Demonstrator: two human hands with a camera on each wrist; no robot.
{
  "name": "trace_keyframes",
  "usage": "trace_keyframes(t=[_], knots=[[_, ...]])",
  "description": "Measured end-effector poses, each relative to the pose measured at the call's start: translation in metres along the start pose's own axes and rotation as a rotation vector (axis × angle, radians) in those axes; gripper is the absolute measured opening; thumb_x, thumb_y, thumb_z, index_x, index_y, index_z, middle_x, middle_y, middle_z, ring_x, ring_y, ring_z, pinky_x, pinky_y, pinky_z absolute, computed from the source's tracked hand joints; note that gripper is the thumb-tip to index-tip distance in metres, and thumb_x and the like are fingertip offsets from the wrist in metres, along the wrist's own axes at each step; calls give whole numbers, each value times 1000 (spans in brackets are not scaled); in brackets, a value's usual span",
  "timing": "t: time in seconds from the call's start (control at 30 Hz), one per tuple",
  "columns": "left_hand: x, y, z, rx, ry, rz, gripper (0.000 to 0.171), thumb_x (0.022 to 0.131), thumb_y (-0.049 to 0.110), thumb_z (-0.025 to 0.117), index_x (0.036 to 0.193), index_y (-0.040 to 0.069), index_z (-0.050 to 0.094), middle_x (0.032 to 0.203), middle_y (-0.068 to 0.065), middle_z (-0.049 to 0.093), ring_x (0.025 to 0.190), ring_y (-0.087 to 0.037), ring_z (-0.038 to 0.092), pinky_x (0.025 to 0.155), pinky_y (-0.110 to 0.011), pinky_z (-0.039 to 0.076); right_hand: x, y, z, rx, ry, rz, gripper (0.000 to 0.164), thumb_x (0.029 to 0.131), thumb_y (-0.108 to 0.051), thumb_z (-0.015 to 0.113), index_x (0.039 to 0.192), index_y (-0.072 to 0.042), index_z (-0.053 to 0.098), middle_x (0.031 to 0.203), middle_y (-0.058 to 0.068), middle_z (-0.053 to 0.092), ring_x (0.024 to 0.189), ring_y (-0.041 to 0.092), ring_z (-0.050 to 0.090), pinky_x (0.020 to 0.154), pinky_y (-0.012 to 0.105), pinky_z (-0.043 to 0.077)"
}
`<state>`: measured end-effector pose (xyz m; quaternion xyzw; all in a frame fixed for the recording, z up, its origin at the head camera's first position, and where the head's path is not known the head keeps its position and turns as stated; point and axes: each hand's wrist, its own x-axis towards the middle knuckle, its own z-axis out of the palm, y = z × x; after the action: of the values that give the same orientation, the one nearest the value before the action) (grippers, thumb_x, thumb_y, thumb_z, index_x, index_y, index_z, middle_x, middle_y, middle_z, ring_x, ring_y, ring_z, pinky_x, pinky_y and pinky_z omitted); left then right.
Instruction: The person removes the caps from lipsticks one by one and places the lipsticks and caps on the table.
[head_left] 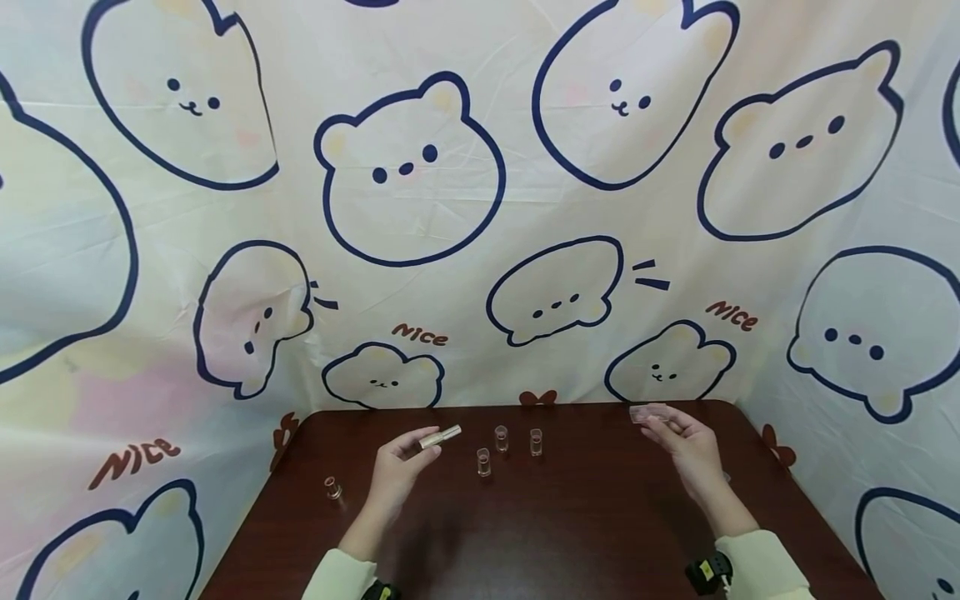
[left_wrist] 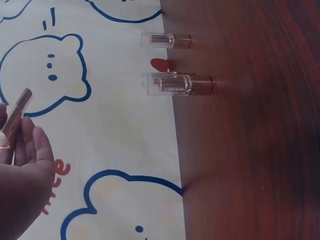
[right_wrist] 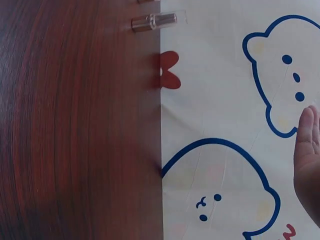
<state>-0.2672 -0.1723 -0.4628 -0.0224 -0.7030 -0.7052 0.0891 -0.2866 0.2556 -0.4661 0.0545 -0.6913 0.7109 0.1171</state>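
My left hand [head_left: 394, 472] pinches a slim gold lipstick tube [head_left: 446, 436] between thumb and fingers, raised over the table's left half and tilted. The same tube [left_wrist: 20, 107] shows at the left edge in the left wrist view. Over the far right of the table, my right hand [head_left: 696, 457] pinches a small clear plastic piece [head_left: 641, 413], shaped like a cap. In the right wrist view only part of the right hand [right_wrist: 309, 155] shows. Between the hands stand three lipsticks with clear caps: a near one [head_left: 483, 462], a middle one [head_left: 501, 438] and a right one [head_left: 536, 442].
A shorter lipstick base [head_left: 332, 487] stands near the left edge of the dark brown table [head_left: 570, 533]. Behind the right wrist, a small clear thing [head_left: 727, 477] peeks out. A cloth printed with cartoon bears [head_left: 450, 300] hangs along the table's back and sides.
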Motion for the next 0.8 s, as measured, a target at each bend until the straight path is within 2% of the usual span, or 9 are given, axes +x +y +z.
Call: trace_keyframes(t=[0.2,0.37,0.6,0.8], knots=[[-1,-5,-4,8,23,-15,30,86,0,71,115,-5,68,106,-12,69,87,-13,61,75,-23,51,3,2,-5,-67,54,37,43,92,-24,68,123,6,60,104,-2,72,92,8,68,80,23,53],[-2,-7,-6,21,43,-35,30,83,-4,71,113,-6,68,105,-14,69,86,-13,63,74,-23,53,6,4,-8,-174,104,54,46,92,-28,68,122,6,60,100,-3,72,87,5,68,76,21,53],[-1,-12,-9,49,70,-52,32,83,-2,72,113,-9,67,106,-13,69,84,-11,63,72,-22,53,6,10,-12,-321,143,88,46,92,-33,67,122,1,62,106,10,70,84,4,67,74,17,52],[-1,-17,-15,78,77,-66,31,84,0,72,113,-7,67,105,-11,69,85,-10,62,72,-22,52,9,15,-15,-373,149,120,51,92,-38,66,124,1,61,111,15,68,88,10,68,73,14,50]])
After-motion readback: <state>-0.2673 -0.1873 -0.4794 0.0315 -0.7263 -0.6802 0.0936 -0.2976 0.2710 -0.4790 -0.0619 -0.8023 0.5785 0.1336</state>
